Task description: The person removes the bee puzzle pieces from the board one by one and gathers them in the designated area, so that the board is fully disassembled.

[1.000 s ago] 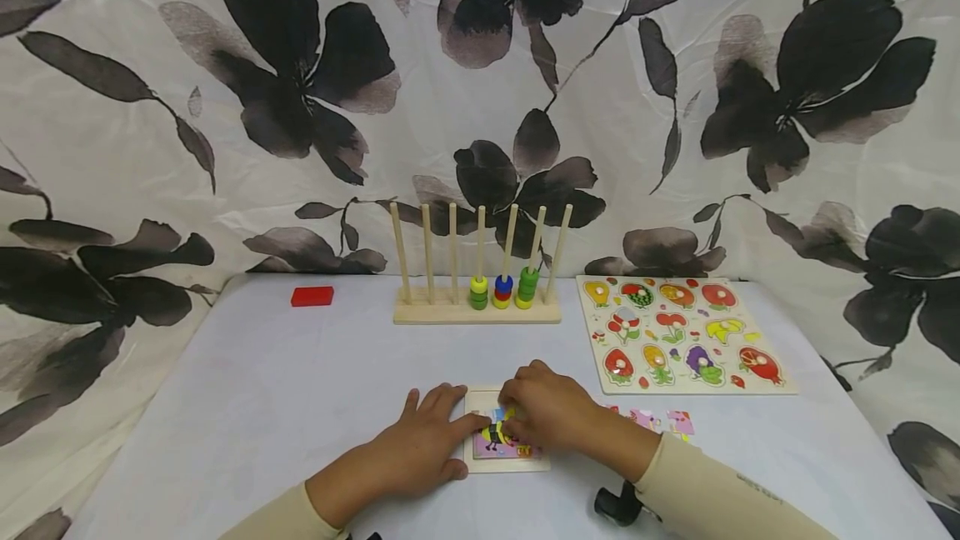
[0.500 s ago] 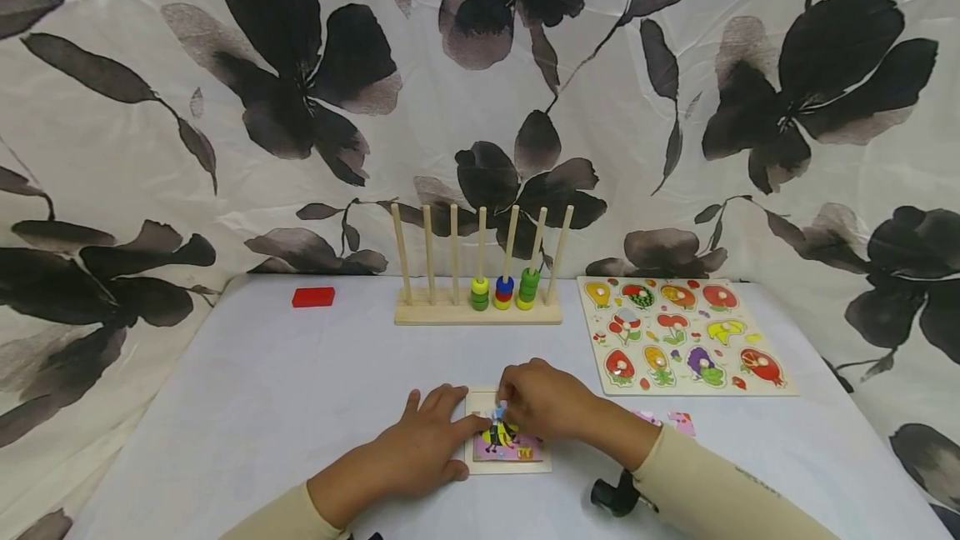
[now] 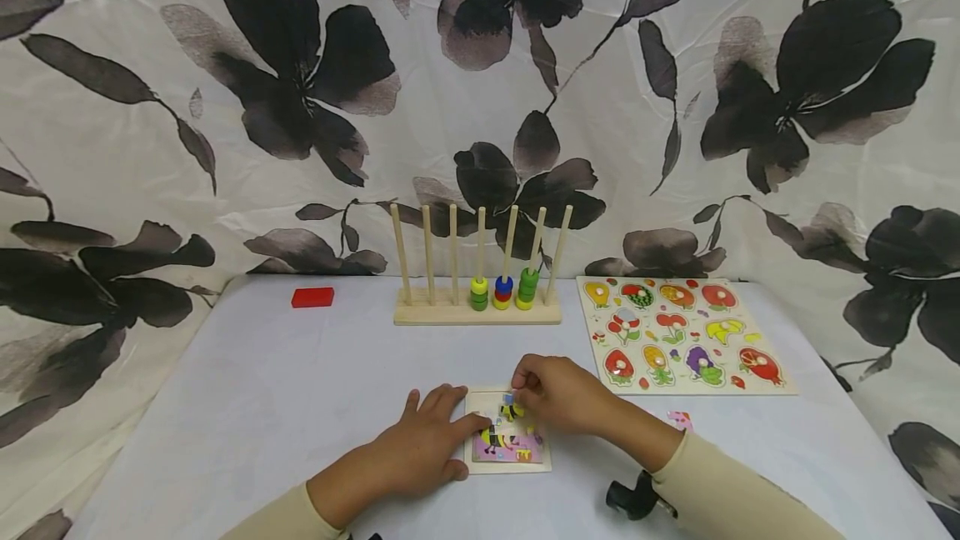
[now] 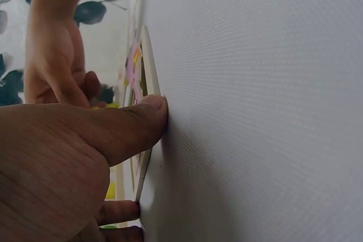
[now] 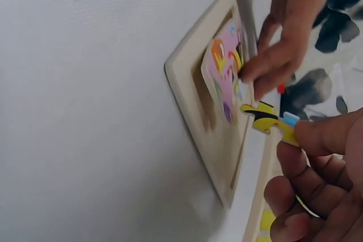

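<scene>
A small wooden puzzle tray (image 3: 510, 468) lies on the white table in front of me. In its lower part sit joined pink puzzle pieces (image 3: 517, 451) with a bee picture. My left hand (image 3: 416, 450) spreads over the tray's left side; its thumb touches the near left corner and its index fingertip rests on the pieces. Above the tray's upper right part, my right hand (image 3: 566, 394) pinches a yellow, black and blue puzzle piece (image 5: 262, 119) between thumb and fingers. A second yellow edge (image 5: 308, 207) shows among its curled lower fingers.
A loose pink puzzle piece (image 3: 680, 420) lies right of the right forearm. Behind it is a fruit puzzle board (image 3: 712, 391). A peg stand (image 3: 477, 318) with coloured rings stands at the back, a red block (image 3: 312, 297) to its left. A black device (image 3: 633, 497) sits under the right wrist.
My right hand has drawn back up and to the right from the tray with the yellow and black puzzle piece, baring the tray's upper part. My left hand has stayed in place.
</scene>
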